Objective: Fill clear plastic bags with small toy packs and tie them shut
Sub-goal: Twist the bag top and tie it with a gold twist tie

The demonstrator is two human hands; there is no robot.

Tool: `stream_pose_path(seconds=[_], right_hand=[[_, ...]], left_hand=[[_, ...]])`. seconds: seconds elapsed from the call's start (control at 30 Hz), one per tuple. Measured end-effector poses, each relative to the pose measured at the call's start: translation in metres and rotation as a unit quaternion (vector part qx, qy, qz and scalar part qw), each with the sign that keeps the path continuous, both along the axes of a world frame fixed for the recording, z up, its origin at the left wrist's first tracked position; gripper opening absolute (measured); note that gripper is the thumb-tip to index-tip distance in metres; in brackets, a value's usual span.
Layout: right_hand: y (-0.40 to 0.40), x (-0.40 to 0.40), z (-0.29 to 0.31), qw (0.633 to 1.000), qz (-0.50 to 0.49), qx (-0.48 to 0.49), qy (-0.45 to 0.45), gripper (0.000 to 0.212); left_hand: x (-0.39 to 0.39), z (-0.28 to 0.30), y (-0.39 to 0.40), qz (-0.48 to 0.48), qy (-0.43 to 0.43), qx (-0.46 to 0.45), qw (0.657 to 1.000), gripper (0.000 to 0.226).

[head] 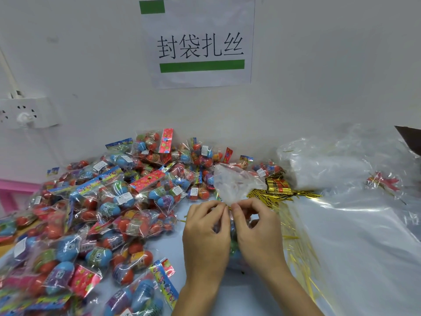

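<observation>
Step in hand: tying shut. A filled clear bag [237, 188] lies at lower centre of the frame, its gathered neck pinched between both hands; judged to be the twist-tie stage, not filling.
Left hand [206, 233]: fingers curled, thumb and forefinger pinching the bag neck from the left side.
Right hand [257, 231]: fingers curled, thumb and forefinger pinching the same neck from the right, fingertips touching those of the left hand.
Bag body: mostly hidden under the two hands; coloured contents show through between them. The loose top fans upward above the fingertips.
Tie: a short gold glint shows at the pinch point; whether it is already wrapped round the neck cannot be told.
Gold twist ties [268, 197]: a loose heap just right of the bag top, more strands trailing down the bench toward lower right. A banded gold bundle [278, 187] sits just behind the heap.
Toy packs [109, 201]: a large pile of egg-shaped toys in cellophane, filling the left half of the frame.
Empty bag stock [323, 167]: a clear stack at right centre.
Bench [364, 258]: pale blue surface, bare part at lower right.
Wall sign [200, 46]: white sheet with green bars, upper centre.
Next move, judged: hold the neck tight with one hand, turn the tie ends with the other until snug, then set the bag aside.
</observation>
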State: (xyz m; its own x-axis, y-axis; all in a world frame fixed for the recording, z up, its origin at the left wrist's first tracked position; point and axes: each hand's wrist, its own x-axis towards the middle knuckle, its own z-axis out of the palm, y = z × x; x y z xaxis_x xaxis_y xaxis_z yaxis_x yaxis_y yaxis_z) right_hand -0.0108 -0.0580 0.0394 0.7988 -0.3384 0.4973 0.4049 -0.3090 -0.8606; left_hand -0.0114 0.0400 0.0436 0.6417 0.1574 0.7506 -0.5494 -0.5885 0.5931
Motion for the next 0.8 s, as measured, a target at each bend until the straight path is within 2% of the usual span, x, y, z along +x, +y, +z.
stream_pose_path(seconds=[0.17,0.57,0.7,0.8], right_hand=[[-0.0007,-0.0014,0.0009,1.000,0.000,-0.002,0.003,0.017],[-0.0027,-0.0024,0.0016,1.000,-0.008,0.005,0.013,0.021],[-0.0052,-0.0014,0.0013,0.999,-0.009,0.020,0.026,0.020],[-0.0070,0.0002,0.0020,0.999,-0.006,0.041,0.034,0.018]], left_hand=[[0.0007,-0.0007,0.0015,-0.031,-0.003,0.034,0.999,0.017],[0.0085,-0.0071,0.0032,-0.067,-0.030,0.021,0.997,0.011],[0.0067,-0.0066,0.0037,-0.085,-0.026,0.043,0.995,0.020],[0.0062,-0.0058,0.0011,-0.095,-0.009,0.006,0.995,0.015]])
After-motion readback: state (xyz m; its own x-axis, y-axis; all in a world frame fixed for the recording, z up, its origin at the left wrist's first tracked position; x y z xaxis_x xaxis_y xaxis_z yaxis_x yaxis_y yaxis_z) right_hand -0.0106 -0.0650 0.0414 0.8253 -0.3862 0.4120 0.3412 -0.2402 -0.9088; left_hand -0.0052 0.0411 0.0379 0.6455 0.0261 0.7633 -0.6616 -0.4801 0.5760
